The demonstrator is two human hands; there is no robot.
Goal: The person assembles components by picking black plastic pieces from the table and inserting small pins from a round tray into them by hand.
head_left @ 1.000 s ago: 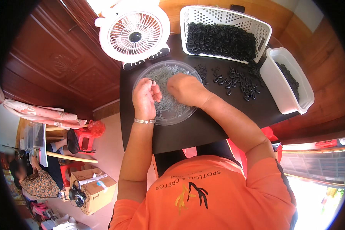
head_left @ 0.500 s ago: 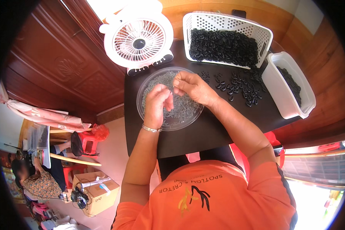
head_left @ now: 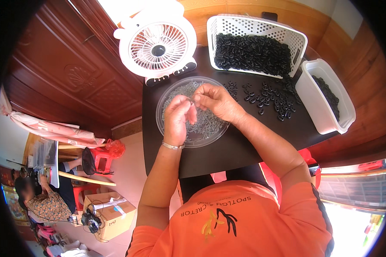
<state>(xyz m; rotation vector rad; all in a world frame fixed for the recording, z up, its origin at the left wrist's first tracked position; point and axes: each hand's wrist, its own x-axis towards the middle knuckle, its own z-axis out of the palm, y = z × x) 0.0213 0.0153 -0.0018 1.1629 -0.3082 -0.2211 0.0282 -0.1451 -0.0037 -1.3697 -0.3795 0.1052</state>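
Above a round clear plastic basin, my left hand and my right hand have their fingertips brought together. Both hands are closed in a pinch. Whatever sits between the fingers is too small to make out. Many small, thin grey pieces fill the basin under my hands. Just right of the basin, small black oval rings are strewn over the dark table. A bracelet circles my left wrist.
A white perforated basket full of black rings stands at the back. Beside it, a white tub holds more black pieces. A white fan stands behind the basin. Far left, another person sits near a cardboard box.
The fingertips of my two hands have come closer and now meet over the basin. The whole view has shifted slightly; the objects on the table stay where they were.
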